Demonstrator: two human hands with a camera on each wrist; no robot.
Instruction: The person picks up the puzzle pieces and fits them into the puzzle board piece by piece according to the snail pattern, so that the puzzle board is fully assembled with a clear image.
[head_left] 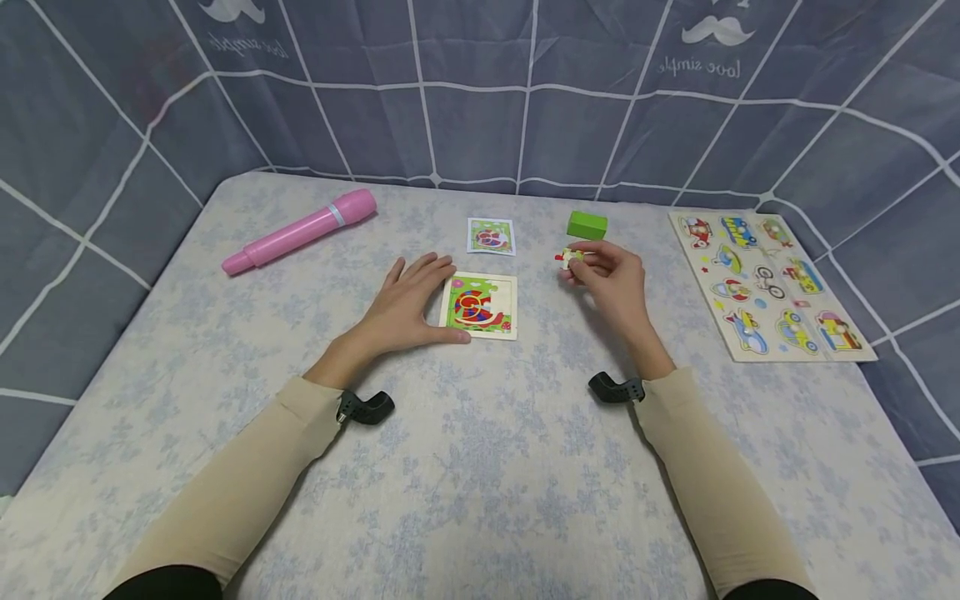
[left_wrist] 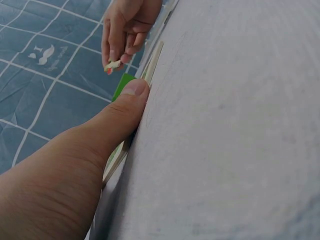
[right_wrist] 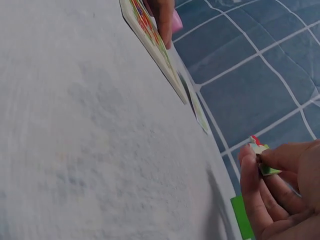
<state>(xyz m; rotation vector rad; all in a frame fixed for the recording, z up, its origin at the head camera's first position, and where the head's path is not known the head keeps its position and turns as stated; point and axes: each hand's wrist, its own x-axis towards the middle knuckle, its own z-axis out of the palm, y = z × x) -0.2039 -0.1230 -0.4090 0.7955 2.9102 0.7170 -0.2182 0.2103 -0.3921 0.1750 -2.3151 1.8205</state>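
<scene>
A small square jigsaw puzzle (head_left: 475,307) with a red and blue snail on green lies flat in a pale wooden frame. Its right side shows bare wood. My left hand (head_left: 401,310) rests beside it with fingers extended, the thumb along its near edge and the index finger by its far left corner. To the right, my right hand (head_left: 617,279) pinches a small puzzle piece (head_left: 567,259) between thumb and fingers, above the table. That piece (right_wrist: 258,148) shows white, green and red in the right wrist view. Behind the puzzle lies a snail picture card (head_left: 491,237).
A green block (head_left: 587,225) sits just behind my right hand. At the far left lies a pink pen-shaped thing (head_left: 307,231) with a silver band. A wooden board with vehicle pictures (head_left: 772,287) lies at the right edge. A grey-blue checked curtain (head_left: 480,125) hangs behind the table.
</scene>
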